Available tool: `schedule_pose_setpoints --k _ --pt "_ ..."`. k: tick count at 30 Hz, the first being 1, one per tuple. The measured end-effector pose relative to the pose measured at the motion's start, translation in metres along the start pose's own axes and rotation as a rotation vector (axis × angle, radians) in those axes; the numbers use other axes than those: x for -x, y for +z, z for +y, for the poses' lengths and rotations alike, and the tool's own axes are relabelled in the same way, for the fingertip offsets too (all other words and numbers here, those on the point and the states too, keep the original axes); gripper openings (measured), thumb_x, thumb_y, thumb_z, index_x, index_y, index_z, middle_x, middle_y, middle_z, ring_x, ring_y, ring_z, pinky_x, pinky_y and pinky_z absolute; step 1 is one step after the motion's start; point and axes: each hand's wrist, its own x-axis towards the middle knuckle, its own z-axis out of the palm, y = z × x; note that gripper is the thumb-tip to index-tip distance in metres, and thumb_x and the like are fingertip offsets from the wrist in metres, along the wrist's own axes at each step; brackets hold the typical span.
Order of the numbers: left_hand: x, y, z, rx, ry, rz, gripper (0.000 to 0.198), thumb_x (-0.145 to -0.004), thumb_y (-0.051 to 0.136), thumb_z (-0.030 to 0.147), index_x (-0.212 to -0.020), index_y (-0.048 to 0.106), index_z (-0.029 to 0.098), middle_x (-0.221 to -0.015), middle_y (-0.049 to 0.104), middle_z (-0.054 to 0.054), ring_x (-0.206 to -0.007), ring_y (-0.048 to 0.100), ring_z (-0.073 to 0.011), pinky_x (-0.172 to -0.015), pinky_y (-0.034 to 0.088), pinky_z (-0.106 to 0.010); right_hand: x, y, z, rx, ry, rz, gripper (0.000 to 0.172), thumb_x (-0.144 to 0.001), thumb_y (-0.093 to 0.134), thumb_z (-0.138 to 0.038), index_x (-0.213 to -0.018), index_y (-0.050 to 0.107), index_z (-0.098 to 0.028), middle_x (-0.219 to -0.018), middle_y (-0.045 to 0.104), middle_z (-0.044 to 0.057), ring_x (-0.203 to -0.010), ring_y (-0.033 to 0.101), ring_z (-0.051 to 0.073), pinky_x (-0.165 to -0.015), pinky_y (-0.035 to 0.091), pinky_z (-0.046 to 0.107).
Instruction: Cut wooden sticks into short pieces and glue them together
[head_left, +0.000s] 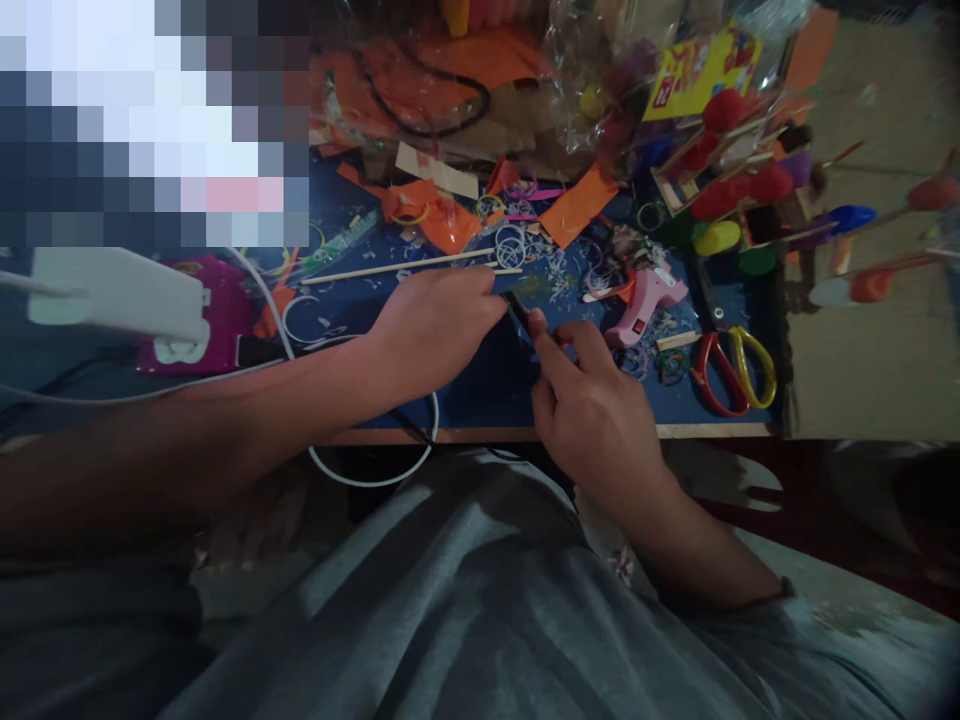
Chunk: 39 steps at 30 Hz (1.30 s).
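Over the blue work surface, my left hand point(442, 315) is closed, its fingertips pinched at one end of a short, narrow black piece point(517, 308). My right hand point(600, 390) grips the other end between thumb and fingers. What kind of thing the black piece is, I cannot make out; much of it is covered by the fingers. Just beyond my left hand lie thin wooden sticks point(405, 268). A pink glue gun point(645, 305) rests past my right hand, and scissors point(724, 365) with red and yellow handles lie to its right.
Orange paper scraps point(577, 205), curled strips and shavings litter the back. A white plug adapter point(112, 290) sits at left by a magenta power socket box point(199, 290). A white cable point(375, 482) loops over the front edge. Painted-tip sticks point(780, 185) stand at right near cardboard point(870, 350).
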Motion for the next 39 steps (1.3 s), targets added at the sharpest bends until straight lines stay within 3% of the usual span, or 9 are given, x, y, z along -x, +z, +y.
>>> schedule_pose_setpoints --k 10,15,23,27,30,34,39 --pt "0.001 0.005 -0.005 0.071 -0.02 -0.002 0.035 -0.108 0.051 0.011 -0.109 0.086 0.019 -0.102 0.076 -0.01 -0.095 0.075 -0.0281 -0.07 0.044 -0.041 -0.002 0.004 0.006 -0.048 -0.017 0.052 0.064 -0.108 0.046 -0.015 -0.169 0.063 -0.014 -0.133 0.071 0.02 -0.089 0.072 0.024 -0.061 0.06 0.033" --pt "0.0 0.003 -0.003 0.039 -0.031 -0.025 0.032 -0.107 0.054 0.011 -0.108 0.085 0.018 -0.102 0.075 -0.011 -0.091 0.072 -0.0272 -0.068 0.04 -0.04 0.004 0.003 0.006 -0.039 -0.007 0.049 0.063 -0.108 0.046 -0.013 -0.169 0.064 -0.013 -0.133 0.072 0.02 -0.091 0.073 0.024 -0.064 0.06 0.033" --pt "0.001 0.004 -0.003 -0.002 0.032 0.026 0.032 -0.108 0.051 0.01 -0.102 0.081 0.016 -0.097 0.074 -0.011 -0.088 0.071 -0.0265 -0.066 0.04 -0.041 -0.011 0.008 0.002 -0.022 0.004 0.041 0.064 -0.108 0.045 -0.013 -0.17 0.062 -0.012 -0.14 0.072 0.022 -0.091 0.075 0.025 -0.064 0.061 0.035" --pt "0.001 0.003 -0.001 -0.035 0.03 0.013 0.032 -0.108 0.05 0.009 -0.105 0.081 0.015 -0.097 0.073 -0.011 -0.088 0.072 -0.0259 -0.066 0.04 -0.04 -0.01 0.005 0.005 -0.061 -0.018 0.085 0.06 -0.109 0.048 -0.013 -0.167 0.065 -0.014 -0.138 0.077 0.019 -0.099 0.079 0.027 -0.073 0.066 0.037" --pt "0.002 0.004 -0.002 -0.042 0.011 0.0 0.031 -0.11 0.052 0.012 -0.109 0.083 0.017 -0.098 0.074 -0.01 -0.088 0.073 -0.0261 -0.065 0.04 -0.04 -0.007 0.003 0.01 -0.14 -0.017 0.135 0.052 -0.109 0.053 -0.013 -0.158 0.069 -0.017 -0.139 0.081 0.016 -0.108 0.081 0.03 -0.081 0.068 0.039" --pt "0.004 0.008 -0.006 0.013 -0.014 0.006 0.03 -0.11 0.055 0.016 -0.111 0.085 0.019 -0.102 0.076 -0.01 -0.09 0.074 -0.025 -0.067 0.044 -0.037 -0.007 0.004 0.015 -0.169 -0.002 0.186 0.036 -0.106 0.06 -0.014 -0.14 0.071 -0.019 -0.136 0.083 0.014 -0.107 0.083 0.033 -0.077 0.067 0.041" --pt "0.005 0.008 -0.009 0.179 -0.088 0.039 0.023 -0.113 0.058 0.022 -0.115 0.081 0.016 -0.111 0.082 -0.011 -0.108 0.079 -0.0289 -0.086 0.057 -0.037 -0.009 0.006 0.019 -0.233 -0.025 0.245 0.033 -0.1 0.062 -0.01 -0.13 0.067 -0.024 -0.128 0.08 0.014 -0.111 0.081 0.035 -0.084 0.067 0.046"
